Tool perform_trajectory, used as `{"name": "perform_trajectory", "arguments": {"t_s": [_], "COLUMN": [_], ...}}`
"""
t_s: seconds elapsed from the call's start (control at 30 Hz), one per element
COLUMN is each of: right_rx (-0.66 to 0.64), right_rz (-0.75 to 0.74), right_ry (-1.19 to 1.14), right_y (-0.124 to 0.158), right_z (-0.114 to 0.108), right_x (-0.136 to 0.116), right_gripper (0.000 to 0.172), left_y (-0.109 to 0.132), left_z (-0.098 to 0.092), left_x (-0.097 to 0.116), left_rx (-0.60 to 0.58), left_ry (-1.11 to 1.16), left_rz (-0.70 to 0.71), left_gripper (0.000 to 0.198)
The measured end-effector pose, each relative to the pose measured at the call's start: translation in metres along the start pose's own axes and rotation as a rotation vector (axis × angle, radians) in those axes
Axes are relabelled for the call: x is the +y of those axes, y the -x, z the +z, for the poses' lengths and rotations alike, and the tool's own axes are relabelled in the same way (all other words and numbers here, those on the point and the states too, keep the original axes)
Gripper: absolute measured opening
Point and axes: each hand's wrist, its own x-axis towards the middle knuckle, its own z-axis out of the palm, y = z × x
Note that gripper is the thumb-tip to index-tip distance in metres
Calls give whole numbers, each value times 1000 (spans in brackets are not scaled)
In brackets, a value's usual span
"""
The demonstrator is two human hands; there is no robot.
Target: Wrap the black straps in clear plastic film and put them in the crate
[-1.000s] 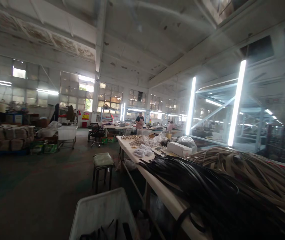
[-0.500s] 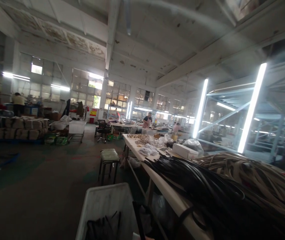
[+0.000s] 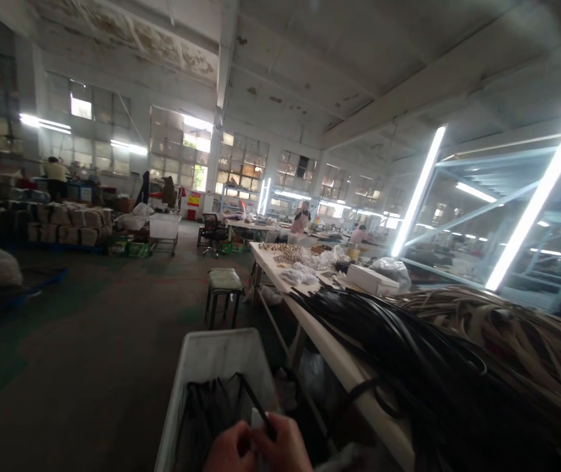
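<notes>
Both hands are low in the view, close together over the near edge of a white plastic bin. My right hand is closed round a black strap, which slants up and left over the bin. My left hand is closed beside it, fingers bent; what it pinches is hidden. A small white piece shows between the hands, touching the strap; I cannot tell which hand holds it. Inside the bin lie dark straps.
Right of the bin runs a long table with black straps, beige straps, a white box and plastic bags. Ahead stands a padded stool. Stacked bundles lie at left. Co-workers are farther off.
My hands have come up into view with the strap and white piece, where only a fingertip's edge showed before. The camera has tilted down and turned slightly left.
</notes>
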Motion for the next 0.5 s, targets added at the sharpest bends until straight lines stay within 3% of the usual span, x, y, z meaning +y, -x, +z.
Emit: {"name": "perform_trajectory", "arguments": {"t_s": [0.13,0.3,0.5], "right_rx": [38,61,43], "right_rz": [-128,-148,-140], "right_ry": [160,188,152], "right_y": [-9,-30,-48], "right_z": [-1,-15,-20], "right_x": [-5,-12,-23], "right_gripper": [27,32,35], "left_y": [-6,-11,-9], "left_z": [2,1,-8], "left_x": [-12,-30,-22], "left_rx": [34,-5,-107], "left_ry": [-73,-16,181], "left_rz": [17,-24,-95], "left_gripper": [9,7,15]}}
